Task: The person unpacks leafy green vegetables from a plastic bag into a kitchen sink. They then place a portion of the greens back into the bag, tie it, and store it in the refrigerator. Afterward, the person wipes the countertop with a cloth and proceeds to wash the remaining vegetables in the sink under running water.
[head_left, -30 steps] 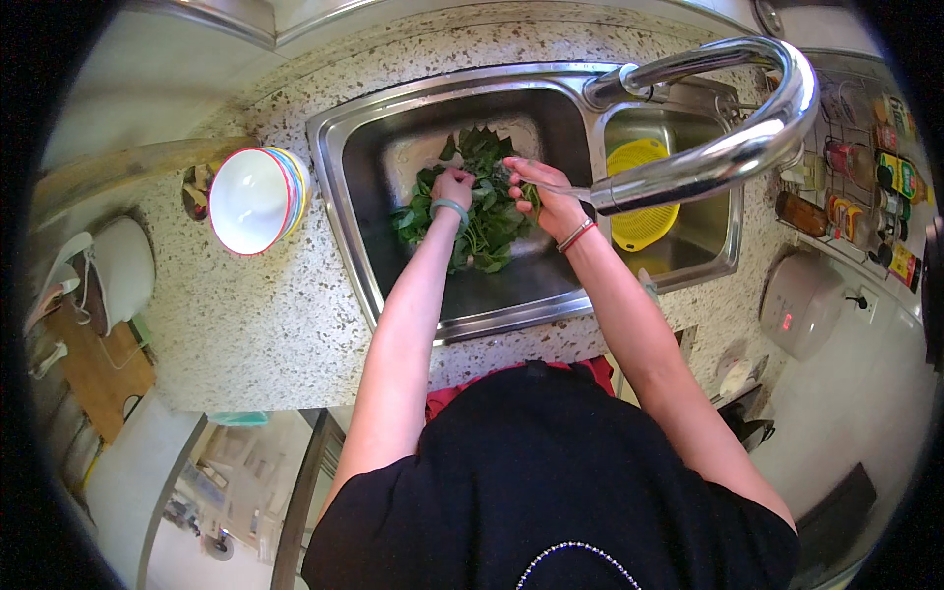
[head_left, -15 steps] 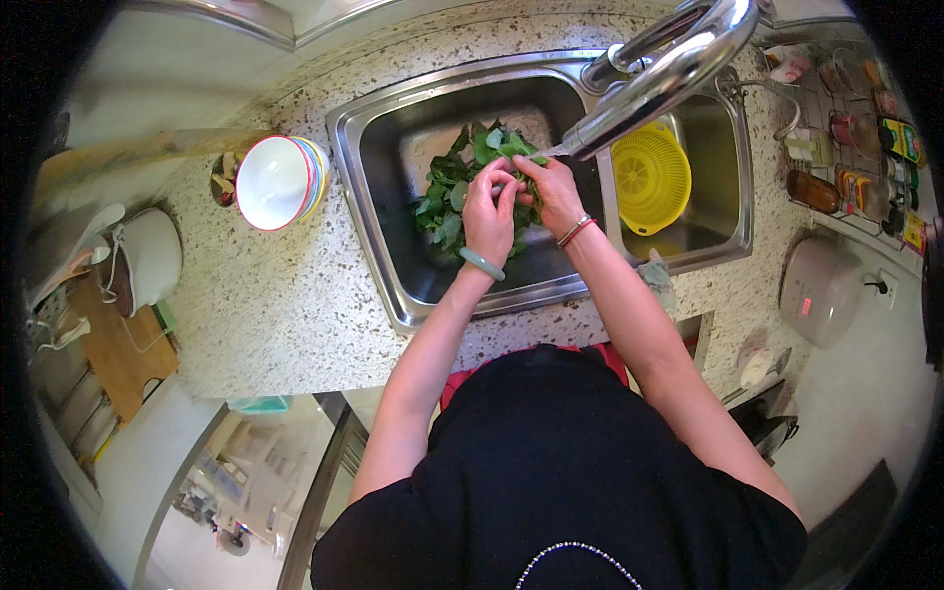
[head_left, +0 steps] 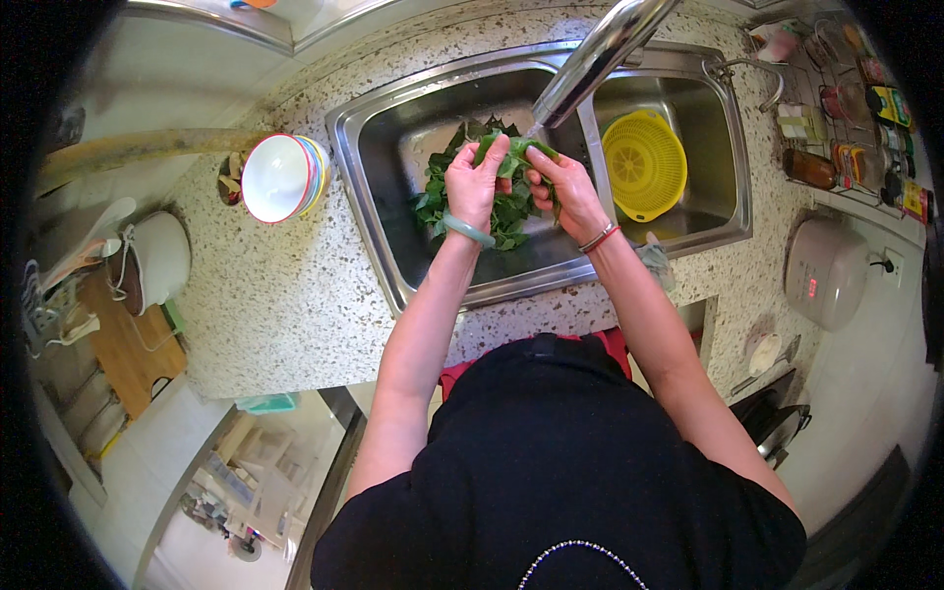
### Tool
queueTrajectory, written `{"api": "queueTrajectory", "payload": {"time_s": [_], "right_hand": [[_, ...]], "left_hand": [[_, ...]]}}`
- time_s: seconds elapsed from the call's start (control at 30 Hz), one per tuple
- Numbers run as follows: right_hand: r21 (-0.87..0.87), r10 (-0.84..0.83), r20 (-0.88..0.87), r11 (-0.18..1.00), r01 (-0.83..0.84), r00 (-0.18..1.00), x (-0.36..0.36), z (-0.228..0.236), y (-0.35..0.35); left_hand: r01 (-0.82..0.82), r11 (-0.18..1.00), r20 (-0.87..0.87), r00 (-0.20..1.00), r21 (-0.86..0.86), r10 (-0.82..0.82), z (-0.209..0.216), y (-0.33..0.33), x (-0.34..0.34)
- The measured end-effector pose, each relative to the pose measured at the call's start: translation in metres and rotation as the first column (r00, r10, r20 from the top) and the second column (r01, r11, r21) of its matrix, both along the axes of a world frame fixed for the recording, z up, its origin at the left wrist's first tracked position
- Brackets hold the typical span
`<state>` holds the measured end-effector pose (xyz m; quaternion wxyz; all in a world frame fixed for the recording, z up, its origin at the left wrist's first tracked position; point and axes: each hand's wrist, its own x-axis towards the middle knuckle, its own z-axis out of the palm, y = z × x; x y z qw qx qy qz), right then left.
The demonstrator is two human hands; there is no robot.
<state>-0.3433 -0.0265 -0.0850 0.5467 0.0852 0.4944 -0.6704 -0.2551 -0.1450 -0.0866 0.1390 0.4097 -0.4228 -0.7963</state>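
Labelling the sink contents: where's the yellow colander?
Head view, right of centre: the yellow colander sits in the smaller right basin, just right of the right hand.

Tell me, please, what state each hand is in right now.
Left hand: closed, holding green leaves.
Right hand: closed, also holding green leaves.

Room to reach runs over the surface (head_left: pixel 265 315) below the stacked bowls (head_left: pixel 279 179) and down the left side of the large basin (head_left: pixel 390 162). Leafy greens (head_left: pixel 434 202) block its middle, the slanting faucet (head_left: pixel 605 61) its far right; a yellow colander (head_left: pixel 644 165) occupies the small basin (head_left: pixel 712 187).
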Motion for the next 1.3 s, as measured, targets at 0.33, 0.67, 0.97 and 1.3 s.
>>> {"api": "queueTrajectory", "payload": {"time_s": [0.33, 0.67, 0.97, 1.3], "right_hand": [[-0.022, 0.032, -0.086, 0.999, -0.034, 0.996, 0.004, 0.010, 0.003], [0.028, 0.106, -0.269, 0.994, -0.102, 0.957, 0.008, 0.015, 0.002], [0.194, 0.117, -0.302, 0.979, -0.059, 0.946, 0.007, 0.023, -0.007], [0.085, 0.107, -0.351, 0.993, -0.082, 0.930, 0.009, 0.020, -0.003]], "left_hand": [[-0.009, 0.994, -0.110, 0.994, 0.105, 0.021, 0.024, 0.001, 0.011], [0.064, 0.986, 0.074, 0.994, 0.157, -0.076, 0.023, -0.003, 0.015], [0.049, 0.997, 0.071, 0.996, -0.057, -0.045, 0.014, 0.010, 0.015], [0.141, 0.989, 0.067, 0.988, -0.035, -0.138, 0.019, 0.002, 0.012]]}}
